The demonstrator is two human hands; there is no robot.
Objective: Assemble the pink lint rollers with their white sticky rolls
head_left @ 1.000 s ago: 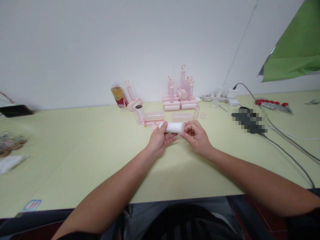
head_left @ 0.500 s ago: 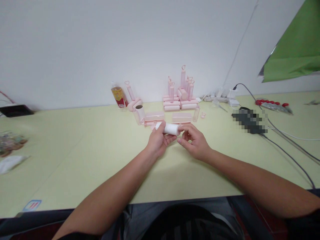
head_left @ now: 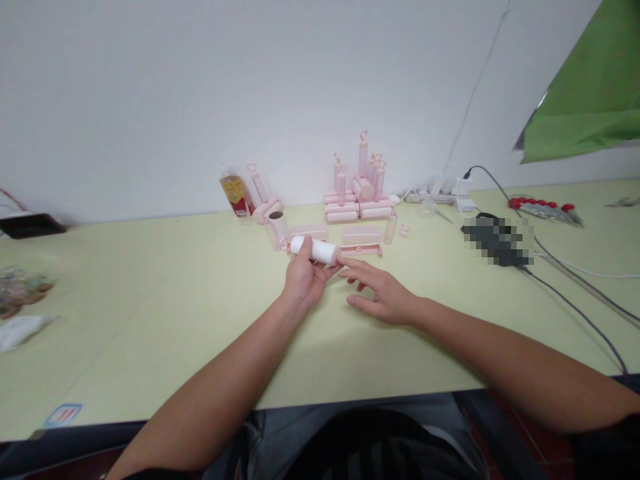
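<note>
My left hand (head_left: 303, 279) is closed around a white cylindrical roll (head_left: 316, 250), held slightly tilted above the pale green table (head_left: 150, 300). My right hand (head_left: 377, 292) hovers just right of the roll with fingers stretched out and apart, holding nothing; its fingertips reach toward the roll's right end. Just behind the hands lie two pink cases (head_left: 361, 239), and a small roll with a dark core (head_left: 278, 225) stands upright to the left of them.
A stack of pink roller parts with heart-topped handles (head_left: 357, 193) stands by the wall, with a bottle (head_left: 235, 192) to its left. A power strip (head_left: 437, 193), cables (head_left: 575, 267) and red-capped items (head_left: 543, 208) lie at the right. A bag (head_left: 20, 327) lies far left.
My right hand let go of the roll's end and opened, dropping slightly toward the table. My left hand carried the roll left and a little away from me.
</note>
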